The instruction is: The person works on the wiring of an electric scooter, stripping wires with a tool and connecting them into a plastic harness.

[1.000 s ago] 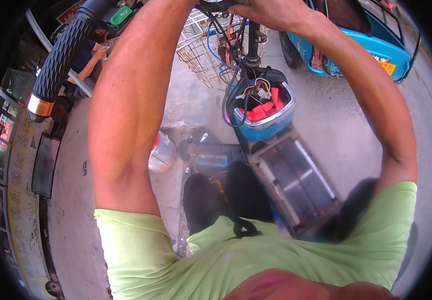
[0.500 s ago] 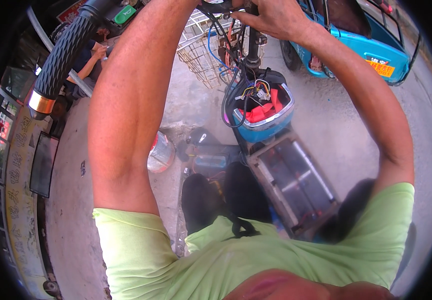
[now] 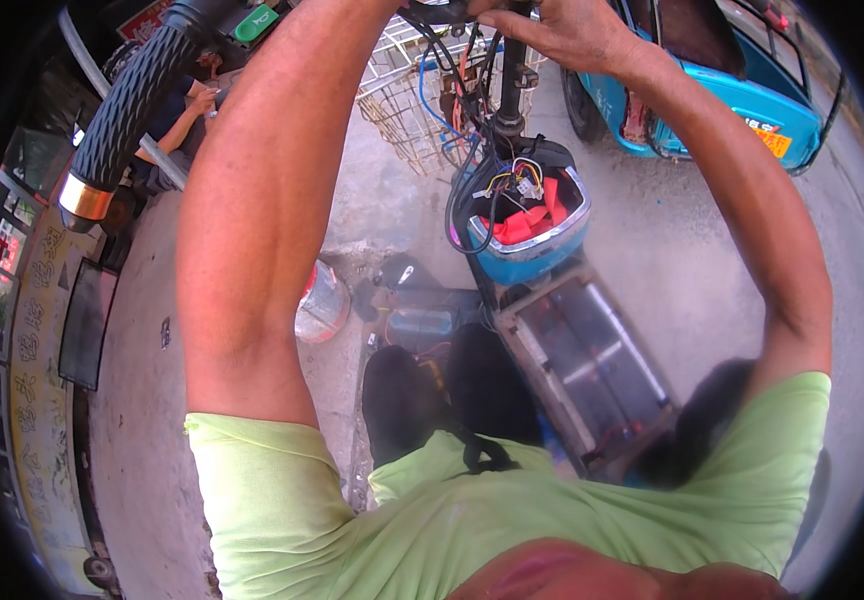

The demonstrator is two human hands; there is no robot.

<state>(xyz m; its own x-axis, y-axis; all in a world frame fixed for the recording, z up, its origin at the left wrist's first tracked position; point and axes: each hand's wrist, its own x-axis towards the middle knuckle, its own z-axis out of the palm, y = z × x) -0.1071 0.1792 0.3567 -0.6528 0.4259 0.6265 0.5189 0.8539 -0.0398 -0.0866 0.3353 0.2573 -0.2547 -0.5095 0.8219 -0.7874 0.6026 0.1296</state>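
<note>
My right hand is at the top edge beside the dark steering column of a blue electric scooter. Its thumb points left against a dark part, and the other fingers are mostly cut off; it looks closed around something I cannot make out. My left forearm runs up to the top edge, where the left hand is out of the picture. Below the hands hang black, blue and orange cables. Loose wires with white connectors and red material fill the opened front housing.
A black textured handlebar grip with a gold ring juts in at upper left, near a person's arm. A wire basket stands ahead, a blue cart at right. The exposed battery bay and a bucket are below.
My right hand has shifted slightly to the right, its thumb now slanting more to the left. The left forearm, cables and front housing look nearly the same.
</note>
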